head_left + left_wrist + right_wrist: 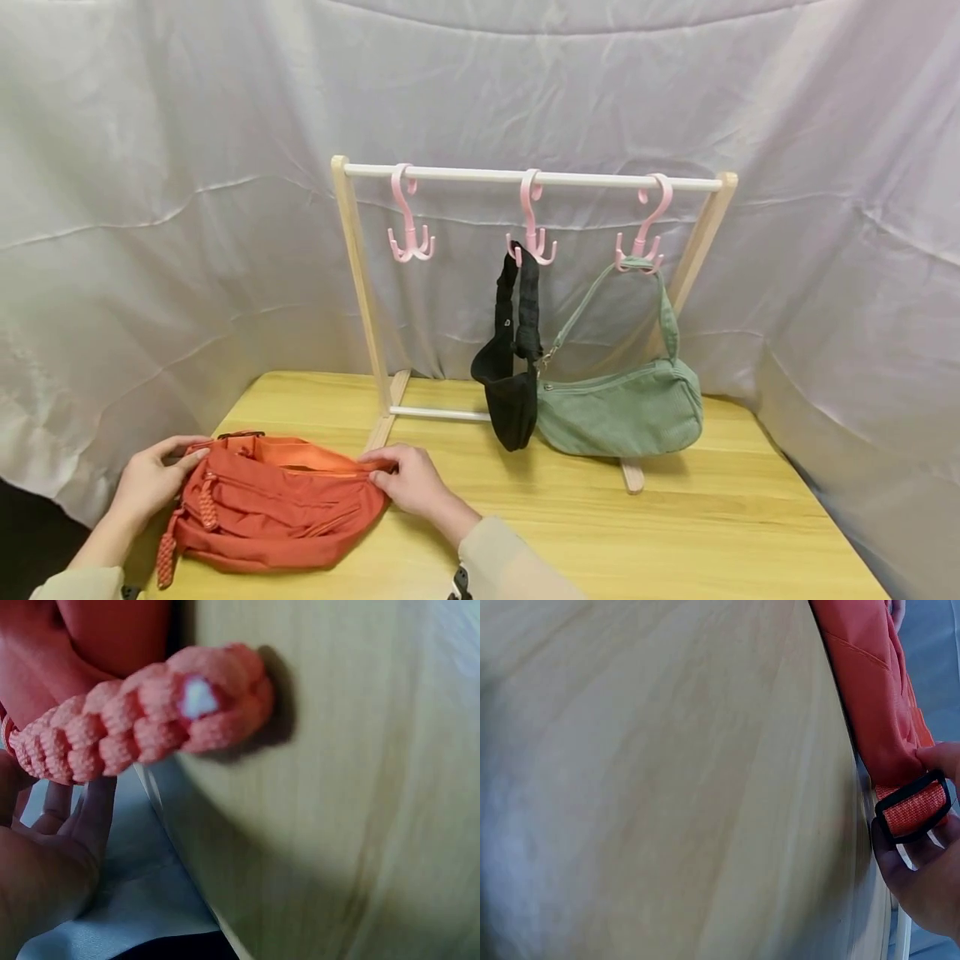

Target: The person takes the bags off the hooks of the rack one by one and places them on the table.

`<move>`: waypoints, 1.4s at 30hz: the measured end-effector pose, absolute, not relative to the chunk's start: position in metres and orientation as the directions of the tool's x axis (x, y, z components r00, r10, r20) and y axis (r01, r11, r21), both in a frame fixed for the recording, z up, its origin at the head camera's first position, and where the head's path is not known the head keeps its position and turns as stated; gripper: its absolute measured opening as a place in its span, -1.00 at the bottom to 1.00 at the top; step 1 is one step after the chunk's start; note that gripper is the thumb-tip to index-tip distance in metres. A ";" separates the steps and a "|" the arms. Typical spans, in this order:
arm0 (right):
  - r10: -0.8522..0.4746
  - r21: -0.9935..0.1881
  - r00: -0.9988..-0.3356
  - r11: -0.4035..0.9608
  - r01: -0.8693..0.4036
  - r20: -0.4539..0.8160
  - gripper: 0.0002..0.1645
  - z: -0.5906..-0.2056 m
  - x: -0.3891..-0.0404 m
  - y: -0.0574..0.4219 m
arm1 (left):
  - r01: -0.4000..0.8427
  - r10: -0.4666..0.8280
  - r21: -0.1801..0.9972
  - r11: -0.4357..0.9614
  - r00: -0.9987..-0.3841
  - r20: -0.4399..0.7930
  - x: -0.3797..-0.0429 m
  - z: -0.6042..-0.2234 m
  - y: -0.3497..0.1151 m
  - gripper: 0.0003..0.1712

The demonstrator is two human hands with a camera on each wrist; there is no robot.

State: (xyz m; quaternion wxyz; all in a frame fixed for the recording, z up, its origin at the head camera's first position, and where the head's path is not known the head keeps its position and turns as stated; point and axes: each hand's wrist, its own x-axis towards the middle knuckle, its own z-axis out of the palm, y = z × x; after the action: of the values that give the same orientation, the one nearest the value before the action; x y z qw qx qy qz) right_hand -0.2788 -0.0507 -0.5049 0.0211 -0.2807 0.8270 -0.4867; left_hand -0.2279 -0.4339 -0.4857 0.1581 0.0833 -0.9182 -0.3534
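An orange-red waist bag (285, 508) lies on the table at the front left, its strap (300, 454) running along the back edge. With thumb and fingers my left hand (153, 479) pinches its upper left corner. My right hand (416, 482) grips the upper right end, where a black buckle (913, 806) sits on the webbing in the right wrist view. Braided zipper pulls (167, 550) hang at the bag's left side; one pull (150, 712) fills much of the left wrist view, in front of the left hand's fingers (94, 814).
Behind stands a wooden-ended rack (358, 283) with a white top bar (465, 174). Three pink hooks hang from it: the left hook (411, 242) bare, the middle one holding a black bag (512, 400), the right one a green shoulder bag (622, 412). Pale curtains (187, 208) surround the table.
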 end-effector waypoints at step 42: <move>-0.537 -0.761 -0.811 0.418 -0.496 0.232 -0.60 -0.501 -0.272 -0.043 | -0.120 -0.283 0.566 0.816 -0.936 0.209 -0.214 -0.482 -0.425 -0.45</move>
State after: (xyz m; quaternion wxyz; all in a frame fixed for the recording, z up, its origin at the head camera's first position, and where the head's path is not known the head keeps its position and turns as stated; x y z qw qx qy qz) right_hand -0.2719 -0.0429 -0.5007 0.0235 -0.3067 0.8418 -0.4435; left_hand -0.2141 -0.4253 -0.4817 0.1433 0.1068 -0.9419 -0.2842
